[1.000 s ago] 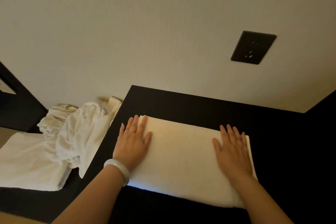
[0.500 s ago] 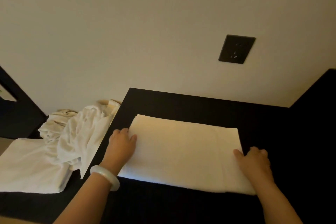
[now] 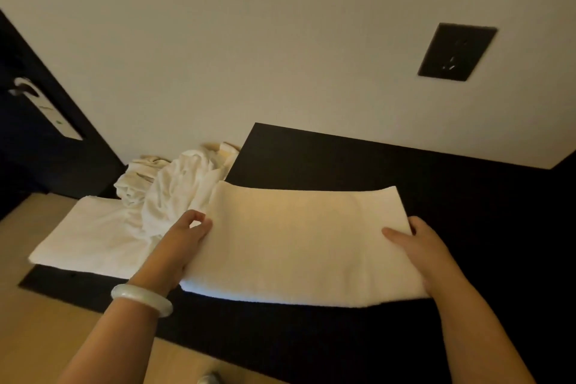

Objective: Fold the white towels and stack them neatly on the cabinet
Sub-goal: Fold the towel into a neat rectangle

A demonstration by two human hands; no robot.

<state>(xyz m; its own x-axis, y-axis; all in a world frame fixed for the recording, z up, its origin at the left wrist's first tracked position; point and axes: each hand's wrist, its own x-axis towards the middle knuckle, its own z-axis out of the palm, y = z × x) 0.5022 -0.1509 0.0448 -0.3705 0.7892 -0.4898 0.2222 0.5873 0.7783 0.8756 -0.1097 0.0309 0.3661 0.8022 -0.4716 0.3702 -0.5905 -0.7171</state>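
Note:
A folded white towel is held over the black cabinet top, its left end past the cabinet's left edge. My left hand grips the towel's left end, fingers curled under it. My right hand grips the right end, thumb on top and fingers beneath. To the left, on a lower black surface, a flat folded white towel lies under a crumpled pile of white towels.
A beige wall rises behind the cabinet with a dark socket plate on it. A dark door with a handle and hanging tag stands at the far left. Beige floor shows below.
Both hands went from pressing flat on the towel to gripping its two ends. The towel has shifted left, toward the lower pile, and looks lifted off the cabinet top.

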